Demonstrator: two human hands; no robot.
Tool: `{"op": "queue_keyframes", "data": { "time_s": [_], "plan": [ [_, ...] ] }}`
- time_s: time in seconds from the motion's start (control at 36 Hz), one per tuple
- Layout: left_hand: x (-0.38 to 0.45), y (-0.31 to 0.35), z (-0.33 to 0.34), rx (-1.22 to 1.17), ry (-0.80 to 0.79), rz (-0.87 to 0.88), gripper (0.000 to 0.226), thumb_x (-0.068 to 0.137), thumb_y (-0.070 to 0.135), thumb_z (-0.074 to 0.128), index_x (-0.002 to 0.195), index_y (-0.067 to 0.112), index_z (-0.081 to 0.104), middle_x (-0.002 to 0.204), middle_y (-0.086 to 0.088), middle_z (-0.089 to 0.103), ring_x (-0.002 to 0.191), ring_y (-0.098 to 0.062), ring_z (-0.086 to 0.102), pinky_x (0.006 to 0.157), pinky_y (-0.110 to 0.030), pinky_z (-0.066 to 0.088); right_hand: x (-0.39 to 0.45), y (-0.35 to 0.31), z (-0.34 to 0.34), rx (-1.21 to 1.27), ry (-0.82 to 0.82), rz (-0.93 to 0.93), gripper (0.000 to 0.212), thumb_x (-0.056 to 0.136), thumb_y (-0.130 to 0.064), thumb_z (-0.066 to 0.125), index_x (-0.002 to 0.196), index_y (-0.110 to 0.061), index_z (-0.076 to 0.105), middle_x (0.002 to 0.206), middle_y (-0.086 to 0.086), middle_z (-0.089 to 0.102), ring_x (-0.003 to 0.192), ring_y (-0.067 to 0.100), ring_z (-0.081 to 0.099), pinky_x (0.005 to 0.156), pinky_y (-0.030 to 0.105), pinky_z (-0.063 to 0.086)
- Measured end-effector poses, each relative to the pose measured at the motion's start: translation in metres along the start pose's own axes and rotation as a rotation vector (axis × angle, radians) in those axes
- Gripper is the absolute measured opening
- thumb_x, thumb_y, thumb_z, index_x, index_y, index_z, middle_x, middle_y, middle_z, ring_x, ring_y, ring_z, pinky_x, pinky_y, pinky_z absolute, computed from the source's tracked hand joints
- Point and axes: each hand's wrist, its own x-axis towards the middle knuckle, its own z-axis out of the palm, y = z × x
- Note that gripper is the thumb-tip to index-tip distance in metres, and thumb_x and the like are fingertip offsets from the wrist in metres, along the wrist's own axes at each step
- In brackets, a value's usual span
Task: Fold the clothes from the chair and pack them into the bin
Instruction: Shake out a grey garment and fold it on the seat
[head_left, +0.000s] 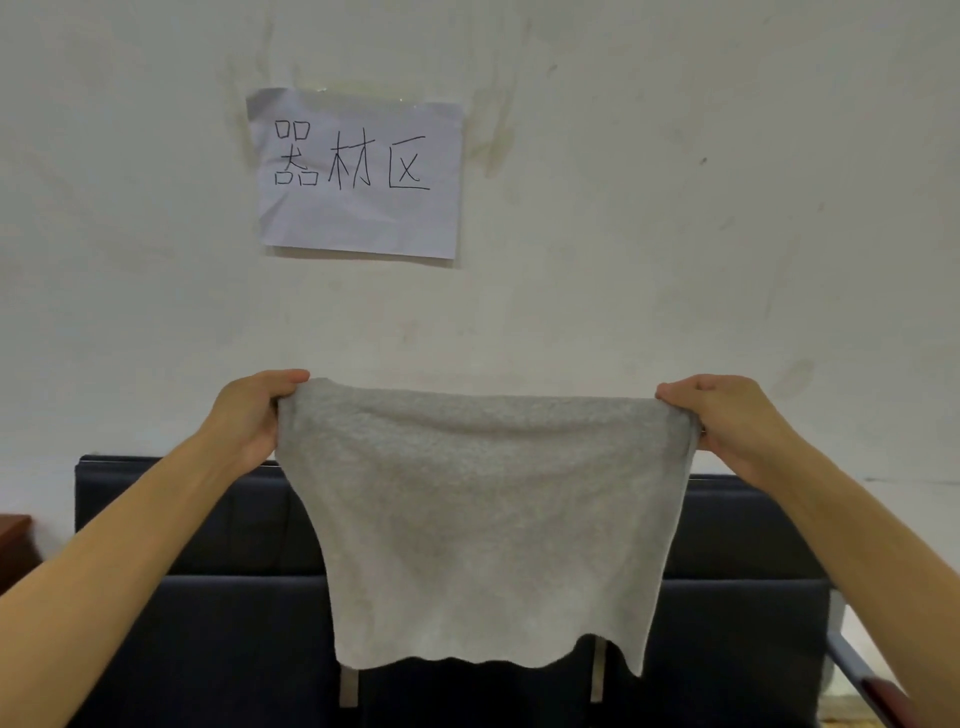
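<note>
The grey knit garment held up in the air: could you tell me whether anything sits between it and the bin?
That cannot be judged: no bin shows in this view. Both hands, left and right, already grip the grey knit garment, with only the dark blue chair behind it.

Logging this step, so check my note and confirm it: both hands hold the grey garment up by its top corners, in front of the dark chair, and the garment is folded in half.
One detail is wrong. The head view shows the grey garment hanging open in a single spread, not folded in half. The rest stands: the left hand and right hand grip its top corners, in front of the dark chair.
</note>
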Motion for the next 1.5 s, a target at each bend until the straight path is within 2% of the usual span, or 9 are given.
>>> {"op": "queue_keyframes", "data": {
  "time_s": [0.22, 0.47, 0.61, 0.78, 0.92, 1.06, 1.17, 1.33, 1.5],
  "plan": [
    [-0.002, 0.011, 0.0, -0.097, 0.018, 0.001, 0.031, 0.088, -0.008, 0.037, 0.094, 0.009, 0.063, 0.101, -0.01, 0.06, 0.091, -0.019, 0.058, 0.072, -0.028, 0.047, -0.005, 0.002, 0.001, 0.084, -0.096, -0.07, 0.008, 0.082, -0.001, 0.068, 0.087, -0.005, 0.072, 0.095, 0.008, 0.071, 0.085, 0.017, 0.067, 0.069, 0.028, 0.056],
    [0.001, 0.016, -0.003, -0.15, -0.06, 0.019, 0.019, 0.088, 0.004, 0.053, 0.104, 0.002, 0.063, 0.118, -0.016, 0.06, 0.107, -0.026, 0.057, 0.093, -0.036, 0.048, -0.006, 0.003, 0.003, 0.23, -0.132, -0.075, 0.021, 0.083, 0.009, 0.061, 0.093, -0.007, 0.069, 0.101, 0.009, 0.066, 0.093, 0.022, 0.064, 0.073, 0.027, 0.057],
    [-0.006, 0.017, -0.003, -0.151, -0.084, 0.023, 0.019, 0.091, 0.01, 0.058, 0.081, 0.004, 0.073, 0.09, -0.008, 0.073, 0.084, -0.017, 0.069, 0.078, -0.031, 0.052, -0.007, 0.009, -0.002, 0.372, -0.113, -0.01, 0.017, 0.09, -0.01, 0.059, 0.105, -0.007, 0.066, 0.108, 0.008, 0.066, 0.099, 0.021, 0.063, 0.081, 0.032, 0.052],
    [-0.003, 0.019, -0.006, -0.09, -0.07, 0.021, 0.008, 0.093, 0.008, 0.053, 0.094, 0.004, 0.061, 0.096, -0.007, 0.061, 0.086, -0.016, 0.06, 0.074, -0.03, 0.049, -0.011, 0.017, -0.008, 0.302, -0.085, 0.031, 0.028, 0.093, -0.009, 0.055, 0.12, -0.002, 0.057, 0.112, 0.01, 0.062, 0.099, 0.022, 0.062, 0.079, 0.031, 0.054],
    [-0.002, 0.019, -0.011, 0.024, -0.059, 0.017, 0.03, 0.094, 0.002, 0.05, 0.124, -0.001, 0.052, 0.116, -0.012, 0.058, 0.102, -0.018, 0.057, 0.09, -0.032, 0.044, -0.02, 0.02, -0.016, 0.253, -0.12, 0.02, 0.016, 0.09, -0.002, 0.058, 0.104, -0.005, 0.064, 0.106, 0.014, 0.066, 0.091, 0.024, 0.066, 0.065, 0.024, 0.058],
    [-0.008, 0.019, -0.005, 0.051, -0.055, 0.013, 0.036, 0.095, -0.002, 0.046, 0.131, -0.001, 0.048, 0.11, -0.008, 0.057, 0.096, -0.014, 0.057, 0.092, -0.028, 0.043, -0.029, 0.022, -0.017, 0.264, -0.12, 0.019, 0.013, 0.083, -0.007, 0.065, 0.095, -0.003, 0.069, 0.096, 0.012, 0.07, 0.085, 0.022, 0.069, 0.068, 0.028, 0.059],
    [-0.015, 0.023, 0.0, 0.032, -0.048, 0.023, 0.033, 0.095, -0.003, 0.045, 0.126, 0.002, 0.052, 0.107, -0.006, 0.058, 0.098, -0.014, 0.057, 0.088, -0.028, 0.045, -0.038, 0.022, -0.013, 0.25, -0.08, 0.01, 0.014, 0.087, -0.009, 0.062, 0.097, -0.001, 0.068, 0.093, 0.009, 0.069, 0.084, 0.02, 0.066, 0.065, 0.024, 0.058],
    [-0.036, 0.024, 0.02, 0.08, -0.121, 0.028, 0.034, 0.09, -0.013, 0.037, 0.09, 0.006, 0.065, 0.104, -0.009, 0.061, 0.094, -0.017, 0.059, 0.08, -0.027, 0.048, -0.049, 0.023, -0.002, 0.194, -0.101, -0.022, 0.027, 0.093, -0.009, 0.055, 0.12, -0.007, 0.058, 0.109, 0.005, 0.063, 0.096, 0.017, 0.063, 0.065, 0.02, 0.057],
    [-0.055, 0.018, 0.05, 0.047, -0.249, 0.005, 0.029, 0.089, -0.011, 0.041, 0.1, 0.0, 0.066, 0.111, -0.007, 0.064, 0.104, -0.018, 0.059, 0.09, -0.029, 0.047, -0.065, 0.023, 0.018, 0.225, -0.222, -0.002, 0.014, 0.09, -0.01, 0.06, 0.103, -0.015, 0.065, 0.108, 0.006, 0.067, 0.098, 0.017, 0.066, 0.075, 0.026, 0.058]
  ]
}}
